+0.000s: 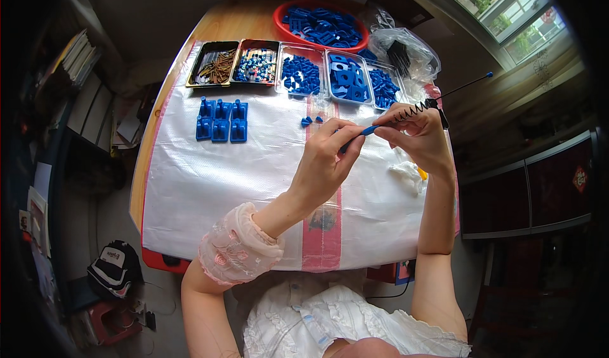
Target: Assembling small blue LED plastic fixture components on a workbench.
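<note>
Above the right half of the sheet, my two hands meet at a small, slim blue plastic piece (370,130). My left hand (330,150) pinches its left end between thumb and fingers. My right hand (417,136) has its fingers closed at the other end. From the right hand a black coiled wire (413,112) runs up to the right into a thin straight rod with a blue tip (490,75); how it joins the blue piece is hidden by the fingers. Two small blue cone-like pieces (307,121) lie on the sheet just beyond my left hand.
Blue bracket-like parts (220,130) stand in two rows at left. Behind are trays of brass-coloured screws (217,68), small metal bits (257,66) and blue parts (301,72). A red basin (279,25) of blue pieces and a plastic bag (422,47) with black rods are farther back.
</note>
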### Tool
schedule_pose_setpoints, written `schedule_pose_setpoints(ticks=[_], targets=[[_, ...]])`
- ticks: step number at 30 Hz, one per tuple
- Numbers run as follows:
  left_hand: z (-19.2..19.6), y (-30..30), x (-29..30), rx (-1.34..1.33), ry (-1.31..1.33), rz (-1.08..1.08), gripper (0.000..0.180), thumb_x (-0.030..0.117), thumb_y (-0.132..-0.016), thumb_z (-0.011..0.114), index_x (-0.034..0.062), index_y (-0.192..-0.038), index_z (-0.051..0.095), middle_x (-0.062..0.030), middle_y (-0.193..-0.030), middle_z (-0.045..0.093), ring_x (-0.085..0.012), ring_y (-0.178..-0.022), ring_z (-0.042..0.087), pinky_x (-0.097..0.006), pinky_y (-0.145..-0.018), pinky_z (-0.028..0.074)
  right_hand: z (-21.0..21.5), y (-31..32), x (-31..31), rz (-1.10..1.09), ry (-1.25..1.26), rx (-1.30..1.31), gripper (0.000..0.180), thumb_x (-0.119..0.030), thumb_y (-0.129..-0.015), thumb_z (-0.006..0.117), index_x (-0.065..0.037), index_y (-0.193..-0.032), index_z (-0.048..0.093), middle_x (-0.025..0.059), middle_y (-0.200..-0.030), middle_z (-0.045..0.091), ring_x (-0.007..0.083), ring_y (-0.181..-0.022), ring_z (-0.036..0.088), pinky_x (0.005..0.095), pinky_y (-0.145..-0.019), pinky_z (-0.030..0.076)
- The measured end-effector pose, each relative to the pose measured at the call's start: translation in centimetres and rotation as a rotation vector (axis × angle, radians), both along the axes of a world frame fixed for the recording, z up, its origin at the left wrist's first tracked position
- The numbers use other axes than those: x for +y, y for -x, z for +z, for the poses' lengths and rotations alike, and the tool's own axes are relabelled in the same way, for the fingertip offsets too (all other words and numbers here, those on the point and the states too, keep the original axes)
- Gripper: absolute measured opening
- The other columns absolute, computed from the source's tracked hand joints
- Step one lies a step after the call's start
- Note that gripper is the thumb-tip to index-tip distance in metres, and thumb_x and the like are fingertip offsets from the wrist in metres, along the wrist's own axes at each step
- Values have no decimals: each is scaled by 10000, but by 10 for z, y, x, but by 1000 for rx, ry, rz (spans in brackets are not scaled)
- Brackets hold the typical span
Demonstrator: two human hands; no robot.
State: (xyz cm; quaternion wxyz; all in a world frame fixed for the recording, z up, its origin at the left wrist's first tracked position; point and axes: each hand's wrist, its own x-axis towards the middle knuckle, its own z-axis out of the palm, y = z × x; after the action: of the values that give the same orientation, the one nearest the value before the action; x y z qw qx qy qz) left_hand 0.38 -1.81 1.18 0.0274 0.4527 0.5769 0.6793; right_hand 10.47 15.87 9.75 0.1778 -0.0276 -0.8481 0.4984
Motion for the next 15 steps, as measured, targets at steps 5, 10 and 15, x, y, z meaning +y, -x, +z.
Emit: schedule_pose_setpoints(ticks=[5, 10, 15], targets=[[1, -1, -1, -48, 20, -20, 170, 68, -1029, 670, -18, -1151, 752, -90, -972, 692, -160, -804, 653, -298, -693, 509, -1, 1, 0, -17, 7, -26, 149, -19, -875, 864, 32, -1006, 815, 60, -854, 785, 63, -674, 676, 205, -588, 528], [1, -1, -2, -60, 35, -21, 175, 75, -1032, 668, -17, -1153, 754, -91, -965, 692, -162, -798, 651, -300, -687, 506, -2, 2, -1, -22, 35, -30, 143, -26, -881, 862, 31, -1002, 812, 54, -828, 783, 61, -667, 678, 202, -586, 528], [2, -2, -3, -65, 46, -22, 174, 82, -1032, 673, -22, -1143, 757, -89, -945, 689, -164, -789, 647, -304, -681, 500, -4, 2, 0, -7, 68, -33, 148, -29, -884, 862, 38, -1005, 808, 58, -826, 784, 61, -665, 678, 203, -585, 528]])
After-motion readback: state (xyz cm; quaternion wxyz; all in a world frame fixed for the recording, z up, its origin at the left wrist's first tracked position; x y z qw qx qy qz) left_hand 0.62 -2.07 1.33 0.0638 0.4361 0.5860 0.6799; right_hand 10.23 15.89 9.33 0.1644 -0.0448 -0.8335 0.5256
